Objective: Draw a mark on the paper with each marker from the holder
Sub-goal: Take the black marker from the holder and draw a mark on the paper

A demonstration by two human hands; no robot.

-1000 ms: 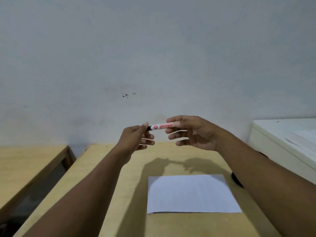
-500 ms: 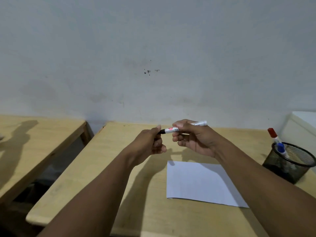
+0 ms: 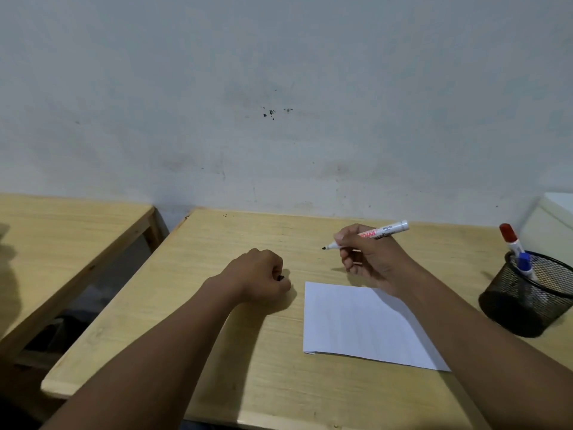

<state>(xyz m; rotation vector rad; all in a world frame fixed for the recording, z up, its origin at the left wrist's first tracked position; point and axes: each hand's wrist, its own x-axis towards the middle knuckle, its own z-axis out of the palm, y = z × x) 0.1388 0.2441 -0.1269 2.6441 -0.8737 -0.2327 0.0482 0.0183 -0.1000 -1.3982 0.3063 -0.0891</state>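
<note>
My right hand [image 3: 369,259] holds a white marker [image 3: 387,230] with red lettering, its black tip bare and pointing left, above the table beyond the paper. My left hand [image 3: 260,274] rests as a fist on the table left of the paper, closed around the black cap [image 3: 281,277], of which only a tip shows. The white paper [image 3: 350,321] lies flat and blank; my right forearm covers its right part. A black mesh holder [image 3: 527,305] at the right holds a red-capped marker [image 3: 510,237] and a blue-capped marker [image 3: 525,262].
The light wooden table [image 3: 217,352] ends at a front edge near me and a left edge beside a gap. A second wooden table [image 3: 62,237] stands to the left. A white box [image 3: 555,218] sits behind the holder, against the grey wall.
The cap has come off the marker. My left hand dropped to the table with the cap, and my right hand moved right with the uncapped marker. The view tilted down, showing the holder.
</note>
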